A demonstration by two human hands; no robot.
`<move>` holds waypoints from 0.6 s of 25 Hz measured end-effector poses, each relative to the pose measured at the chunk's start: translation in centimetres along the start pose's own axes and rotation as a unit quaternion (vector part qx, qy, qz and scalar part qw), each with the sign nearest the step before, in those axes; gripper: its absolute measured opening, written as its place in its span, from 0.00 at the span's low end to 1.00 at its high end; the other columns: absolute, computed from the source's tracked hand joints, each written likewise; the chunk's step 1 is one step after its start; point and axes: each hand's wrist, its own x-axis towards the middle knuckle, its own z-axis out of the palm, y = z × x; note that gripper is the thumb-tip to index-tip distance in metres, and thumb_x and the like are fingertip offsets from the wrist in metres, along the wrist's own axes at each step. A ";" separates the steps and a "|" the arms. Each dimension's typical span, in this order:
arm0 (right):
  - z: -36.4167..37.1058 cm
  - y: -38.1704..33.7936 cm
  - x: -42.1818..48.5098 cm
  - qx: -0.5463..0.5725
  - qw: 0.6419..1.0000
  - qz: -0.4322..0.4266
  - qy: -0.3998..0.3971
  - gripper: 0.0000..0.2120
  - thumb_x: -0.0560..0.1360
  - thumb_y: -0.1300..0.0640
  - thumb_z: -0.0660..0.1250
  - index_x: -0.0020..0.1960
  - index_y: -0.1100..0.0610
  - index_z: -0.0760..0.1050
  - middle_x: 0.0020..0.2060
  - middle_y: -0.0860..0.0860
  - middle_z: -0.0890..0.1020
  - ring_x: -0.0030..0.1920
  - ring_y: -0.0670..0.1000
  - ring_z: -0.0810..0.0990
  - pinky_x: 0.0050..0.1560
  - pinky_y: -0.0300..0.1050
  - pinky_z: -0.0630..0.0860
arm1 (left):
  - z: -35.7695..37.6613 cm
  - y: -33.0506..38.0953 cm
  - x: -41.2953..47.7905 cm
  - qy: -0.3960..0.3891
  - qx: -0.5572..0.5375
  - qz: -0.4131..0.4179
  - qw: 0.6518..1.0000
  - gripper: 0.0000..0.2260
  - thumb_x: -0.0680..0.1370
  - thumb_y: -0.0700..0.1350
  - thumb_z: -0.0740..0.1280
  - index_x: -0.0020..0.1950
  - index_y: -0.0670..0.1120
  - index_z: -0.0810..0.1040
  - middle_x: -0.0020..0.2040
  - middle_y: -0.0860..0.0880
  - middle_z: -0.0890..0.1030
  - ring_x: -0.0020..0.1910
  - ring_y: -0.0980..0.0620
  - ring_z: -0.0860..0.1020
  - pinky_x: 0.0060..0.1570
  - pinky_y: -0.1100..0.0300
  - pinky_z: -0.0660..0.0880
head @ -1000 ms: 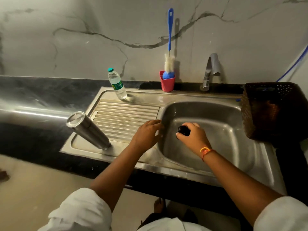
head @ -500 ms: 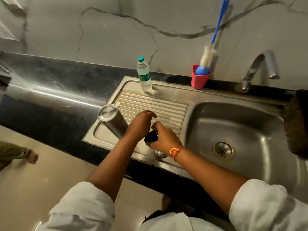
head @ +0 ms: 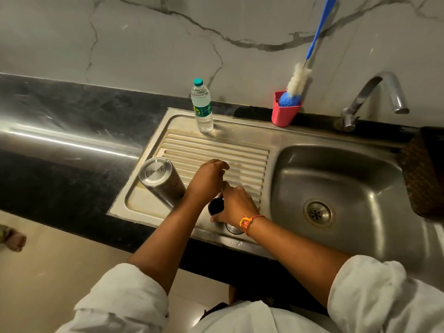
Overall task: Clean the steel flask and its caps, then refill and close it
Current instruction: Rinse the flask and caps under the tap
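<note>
The steel flask [head: 160,181] stands upside down at the near left corner of the ribbed draining board [head: 216,152], its flat base facing up. My right hand [head: 236,205] is closed around a small black cap [head: 215,205] just above the board's front edge. A steel cap [head: 233,229] rests on the board under my right wrist, mostly hidden. My left hand [head: 206,180] hovers between the flask and the black cap, fingers curled and loosely apart, holding nothing that I can see.
A plastic water bottle [head: 202,108] with a green cap stands at the board's back edge. A red cup [head: 284,114] holds a blue-handled bottle brush [head: 299,79]. The tap [head: 374,97] overhangs the sink basin [head: 336,183]. A brown basket [head: 425,174] sits at the right edge.
My right hand carried the black cap from over the sink basin leftward to the front of the draining board. My left hand moved with it, and my view shifted left.
</note>
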 end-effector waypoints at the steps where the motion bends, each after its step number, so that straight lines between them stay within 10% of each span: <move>1: -0.1 0.0 -0.1 0.002 1.000 0.005 -0.004 0.43 0.57 0.39 0.81 0.64 0.52 0.68 0.53 0.48 0.82 0.56 0.55 0.77 0.52 0.52 0.78 | 0.1 0.0 0.1 0.001 -0.003 0.006 1.000 0.14 0.79 0.30 0.66 0.63 0.39 0.82 0.63 0.41 0.80 0.60 0.44 0.80 0.53 0.71 0.67; 6: -2.9 1.7 -1.0 0.046 0.997 0.050 0.033 0.39 0.61 0.41 0.80 0.65 0.51 0.67 0.59 0.51 0.78 0.60 0.57 0.75 0.55 0.53 0.77 | 0.5 0.3 0.6 0.024 -0.022 0.029 0.999 0.10 0.81 0.36 0.67 0.61 0.40 0.83 0.59 0.42 0.82 0.57 0.42 0.80 0.56 0.53 0.75; 12: -7.8 8.7 -3.8 -0.070 0.968 0.099 0.220 0.09 0.76 0.45 0.67 0.48 0.51 0.76 0.46 0.50 0.80 0.48 0.54 0.78 0.40 0.44 0.72 | 3.7 6.2 1.4 -0.036 0.003 0.109 0.993 0.11 0.80 0.41 0.69 0.61 0.43 0.82 0.52 0.43 0.81 0.49 0.43 0.81 0.50 0.55 0.75; 15: -9.5 13.3 -6.2 -0.108 0.962 0.171 0.181 0.13 0.77 0.52 0.65 0.60 0.50 0.77 0.54 0.52 0.80 0.56 0.58 0.77 0.50 0.48 0.75 | 6.7 10.1 1.9 -0.091 0.033 0.166 0.981 0.12 0.78 0.42 0.69 0.61 0.43 0.82 0.56 0.42 0.81 0.54 0.40 0.81 0.54 0.52 0.76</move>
